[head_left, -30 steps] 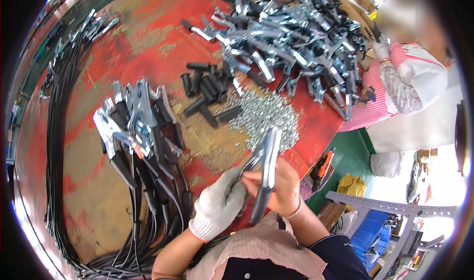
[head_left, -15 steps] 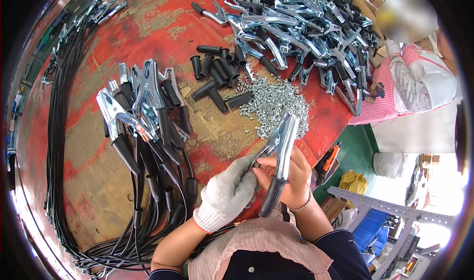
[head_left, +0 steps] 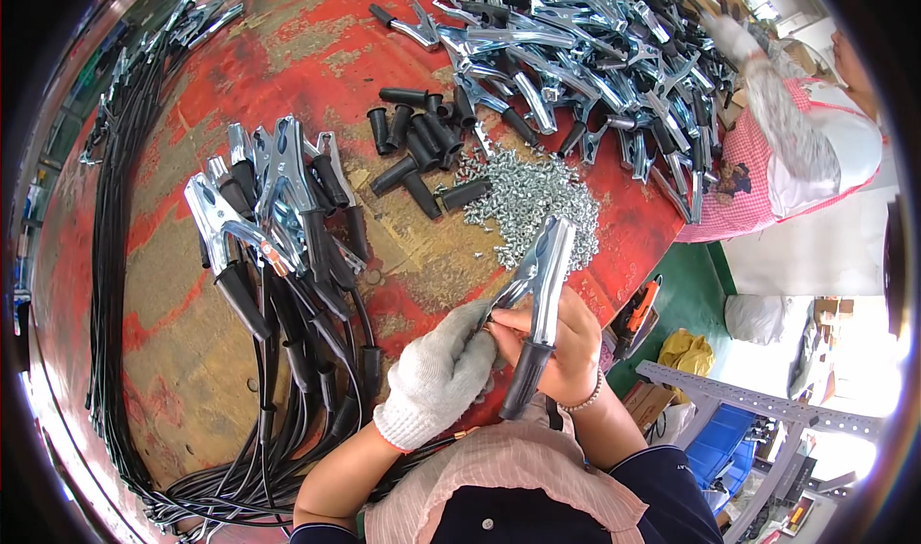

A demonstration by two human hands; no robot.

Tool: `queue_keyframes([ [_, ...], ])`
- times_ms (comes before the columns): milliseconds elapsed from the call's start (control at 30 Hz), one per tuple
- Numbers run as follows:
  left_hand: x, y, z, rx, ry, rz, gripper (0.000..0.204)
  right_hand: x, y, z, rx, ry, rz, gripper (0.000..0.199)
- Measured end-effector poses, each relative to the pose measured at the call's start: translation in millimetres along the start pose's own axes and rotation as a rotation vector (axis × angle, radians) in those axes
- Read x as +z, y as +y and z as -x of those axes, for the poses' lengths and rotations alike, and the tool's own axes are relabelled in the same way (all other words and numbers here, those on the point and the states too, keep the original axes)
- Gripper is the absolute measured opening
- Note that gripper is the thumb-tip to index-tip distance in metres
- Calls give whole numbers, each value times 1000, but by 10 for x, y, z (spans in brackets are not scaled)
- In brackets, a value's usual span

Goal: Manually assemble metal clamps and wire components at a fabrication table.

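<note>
- While the left grip [head_left: 436,381] and the right grip [head_left: 574,350] are meeting at one arm of a metal clamp [head_left: 554,290], whatever the fingertips are pinching could be slipping out of line; its smallness, and the knitted glove dulling touch, would be causing that.
- Across the right palm, the clamp's other arm, wearing a black sleeve [head_left: 527,383], is slanting toward the body; its weight could be twisting the clamp if the pinch is loosening.
- Just ahead of both grips, a heap of small screws [head_left: 537,199] is lying within dropping range; a fallen piece could be getting lost among them.
- The left grip, gloved, is grasping the end of the clamp's near arm, its fingers hiding what is inside.
- The right grip, bare, is resting curled behind the clamp; how firmly it is clenching, I cannot tell.
- The clamp is sitting between the grips, leaning over the right one, its jaws pointing away from the body.
- Left of the left grip, clamps with cables [head_left: 225,223] are lying bunched on the desk [head_left: 173,352].
- Well beyond the grips, loose clamps [head_left: 576,40] are forming a pile, a co-worker's gloved hand [head_left: 731,37] showing beside it.
</note>
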State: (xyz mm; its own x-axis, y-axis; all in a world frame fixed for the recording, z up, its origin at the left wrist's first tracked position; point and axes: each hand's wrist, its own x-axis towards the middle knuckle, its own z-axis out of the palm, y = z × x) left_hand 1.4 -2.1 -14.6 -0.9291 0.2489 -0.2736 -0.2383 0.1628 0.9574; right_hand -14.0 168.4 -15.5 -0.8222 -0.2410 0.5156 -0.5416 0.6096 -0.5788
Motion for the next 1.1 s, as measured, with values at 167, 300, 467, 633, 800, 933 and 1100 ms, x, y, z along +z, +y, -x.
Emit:
queue_keyframes([
  [167, 9, -6, -7, -27, -18, 3, 33, 4, 10, -10, -21, 14, -2, 30],
  [300, -12, 44, 4, -69, -45, 41, 30, -27, -6, -45, -11, 11, 36, 30],
  [467, 1, 58, -51, -113, -51, 69, 31, -4, 45, -9, 6, -43, 79, 27],
  [633, 37, -110, -169, -347, -142, 377, 33, 113, 389, 134, 194, -139, -225, 22],
  [800, 20, -213, -188, -376, -109, 527, 32, -151, 511, 290, 504, -163, -236, 16],
  [933, 15, -219, -178, -320, -84, 487, 33, -364, 565, 562, 712, -294, -79, 14],
  [1100, 59, -208, -177, -311, -108, 419, 34, -353, 698, 703, 499, -247, 135, 11],
])
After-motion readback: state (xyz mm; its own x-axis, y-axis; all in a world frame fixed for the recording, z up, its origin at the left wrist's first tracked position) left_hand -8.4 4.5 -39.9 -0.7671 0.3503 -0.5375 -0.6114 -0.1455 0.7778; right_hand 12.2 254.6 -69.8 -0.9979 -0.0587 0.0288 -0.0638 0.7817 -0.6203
